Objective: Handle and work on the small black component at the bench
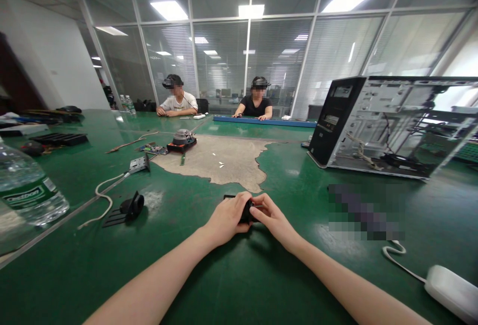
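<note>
A small black part [246, 211] is held just above or on the green table [239, 270], in the middle of the head view. My left hand [228, 215] wraps over its left side, fingers curled round it. From the right, my right hand [269, 215] grips the same part with bent fingers and thumb. The two hands nearly meet and hide most of the part. Beyond them lies a bare tan patch [231, 158] of the table top.
A black plastic piece [132, 208] and a metal bracket [138, 164] lie left, near a water bottle [30, 190]. A fan heatsink [182, 140] sits further back. An open computer case [336, 121] stands right; a white adapter [451, 290] is front right. Two people sit opposite.
</note>
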`<move>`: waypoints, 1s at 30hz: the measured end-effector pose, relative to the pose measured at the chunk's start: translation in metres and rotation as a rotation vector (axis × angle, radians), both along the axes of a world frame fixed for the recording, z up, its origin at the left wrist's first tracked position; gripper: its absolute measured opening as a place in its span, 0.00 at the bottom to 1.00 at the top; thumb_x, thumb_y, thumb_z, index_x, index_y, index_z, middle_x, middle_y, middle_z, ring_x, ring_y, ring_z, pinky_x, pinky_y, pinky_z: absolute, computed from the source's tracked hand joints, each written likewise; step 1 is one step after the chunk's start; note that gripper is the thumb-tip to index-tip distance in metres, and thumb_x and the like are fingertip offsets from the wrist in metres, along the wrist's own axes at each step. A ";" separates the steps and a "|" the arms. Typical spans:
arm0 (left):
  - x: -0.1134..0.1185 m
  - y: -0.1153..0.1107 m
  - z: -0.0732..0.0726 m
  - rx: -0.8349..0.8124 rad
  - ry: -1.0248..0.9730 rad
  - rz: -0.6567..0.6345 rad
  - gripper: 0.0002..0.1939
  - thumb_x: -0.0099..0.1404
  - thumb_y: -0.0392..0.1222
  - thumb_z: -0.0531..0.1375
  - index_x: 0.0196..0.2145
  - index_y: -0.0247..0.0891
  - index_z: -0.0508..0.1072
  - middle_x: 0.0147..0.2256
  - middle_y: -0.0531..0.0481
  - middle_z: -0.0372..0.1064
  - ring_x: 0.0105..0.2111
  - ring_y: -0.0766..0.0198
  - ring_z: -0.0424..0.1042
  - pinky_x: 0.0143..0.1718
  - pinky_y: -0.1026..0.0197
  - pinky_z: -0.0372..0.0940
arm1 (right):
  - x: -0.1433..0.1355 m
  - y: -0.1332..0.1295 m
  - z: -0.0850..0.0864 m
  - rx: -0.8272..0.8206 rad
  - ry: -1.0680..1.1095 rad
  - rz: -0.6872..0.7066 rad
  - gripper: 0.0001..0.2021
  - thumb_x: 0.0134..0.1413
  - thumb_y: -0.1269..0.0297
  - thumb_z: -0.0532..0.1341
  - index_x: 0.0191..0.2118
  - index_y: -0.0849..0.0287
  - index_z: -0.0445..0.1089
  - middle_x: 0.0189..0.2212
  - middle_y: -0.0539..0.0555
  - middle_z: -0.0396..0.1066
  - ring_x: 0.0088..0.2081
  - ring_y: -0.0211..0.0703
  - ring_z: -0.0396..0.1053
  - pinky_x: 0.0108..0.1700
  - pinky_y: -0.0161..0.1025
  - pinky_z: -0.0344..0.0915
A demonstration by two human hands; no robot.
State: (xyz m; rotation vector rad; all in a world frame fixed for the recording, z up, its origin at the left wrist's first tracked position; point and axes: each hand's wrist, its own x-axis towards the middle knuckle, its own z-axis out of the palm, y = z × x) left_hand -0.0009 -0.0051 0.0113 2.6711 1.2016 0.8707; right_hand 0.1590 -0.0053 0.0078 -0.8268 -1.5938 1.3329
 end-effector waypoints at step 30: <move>0.000 -0.001 0.001 -0.006 0.025 0.023 0.31 0.50 0.36 0.59 0.49 0.41 0.49 0.47 0.46 0.58 0.42 0.55 0.64 0.40 0.54 0.60 | 0.005 -0.001 0.001 0.042 -0.022 0.000 0.11 0.45 0.62 0.61 0.34 0.56 0.59 0.33 0.49 0.64 0.39 0.40 0.64 0.41 0.39 0.64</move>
